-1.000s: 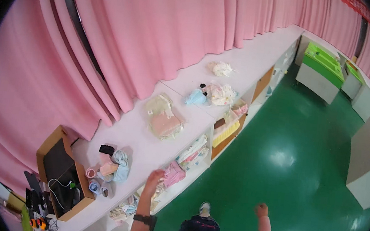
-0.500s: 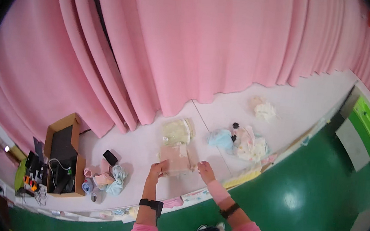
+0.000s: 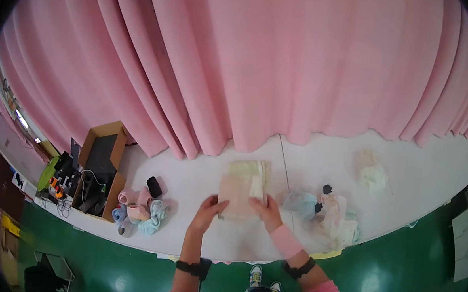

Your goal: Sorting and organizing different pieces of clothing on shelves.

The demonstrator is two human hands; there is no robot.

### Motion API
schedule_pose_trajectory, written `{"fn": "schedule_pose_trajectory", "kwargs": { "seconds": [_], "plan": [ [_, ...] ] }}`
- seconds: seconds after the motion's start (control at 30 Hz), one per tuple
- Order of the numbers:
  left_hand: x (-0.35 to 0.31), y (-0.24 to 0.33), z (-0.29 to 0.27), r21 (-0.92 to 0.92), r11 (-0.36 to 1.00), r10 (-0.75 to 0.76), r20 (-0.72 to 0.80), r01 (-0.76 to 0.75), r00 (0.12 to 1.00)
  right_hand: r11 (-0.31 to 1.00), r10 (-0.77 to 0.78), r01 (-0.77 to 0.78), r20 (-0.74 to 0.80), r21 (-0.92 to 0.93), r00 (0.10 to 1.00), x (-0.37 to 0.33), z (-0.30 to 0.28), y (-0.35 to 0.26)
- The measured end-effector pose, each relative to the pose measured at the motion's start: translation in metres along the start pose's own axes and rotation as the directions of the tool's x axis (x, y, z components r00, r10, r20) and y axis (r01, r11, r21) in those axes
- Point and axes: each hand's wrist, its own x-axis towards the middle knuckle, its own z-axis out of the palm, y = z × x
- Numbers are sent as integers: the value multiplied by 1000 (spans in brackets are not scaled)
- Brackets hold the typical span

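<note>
A folded pale pink cloth [image 3: 237,200] lies partly over a folded pale green cloth [image 3: 247,167] on the white table. My left hand [image 3: 207,211] grips the pink cloth at its left edge, thumb on top. At its right edge, my right hand [image 3: 267,211] has the same cloth between thumb and fingers. Part of the green cloth is hidden under it.
To the left lie rolled pink and blue cloths [image 3: 138,211], a small black item [image 3: 154,186] and an open cardboard box [image 3: 118,191] with cables. Crumpled pale clothes [image 3: 335,216] and a whitish bundle [image 3: 373,178] are on the right. Pink curtains [image 3: 322,70] hang behind.
The pink cloth has moved away from me, onto the green one. My right hand, which was just off the cloth, now holds its edge. The view has turned.
</note>
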Motion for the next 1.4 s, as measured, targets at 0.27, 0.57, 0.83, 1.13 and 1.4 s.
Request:
{"fn": "schedule_pose_trajectory", "kwargs": {
  "seconds": [0.27,0.57,0.83,1.13,1.4],
  "plan": [
    [176,-84,-102,350,932,-71,-87,97,994,686,43,-55,-35,-725,998,134,16,46],
    [183,-82,-2,67,982,-173,-40,176,984,912,354,-367,-100,-183,930,141,-65,39],
    [-54,-109,-56,5,987,-155,-279,163,948,938,344,-308,324,-160,881,-18,17,68],
    [-324,-141,-92,-176,973,33,-537,-151,843,813,466,-581,650,-46,600,-215,114,142],
    [-474,-231,-190,-426,873,-141,-688,-238,712,693,642,-656,671,-299,373,-331,226,253]
  ]
}}
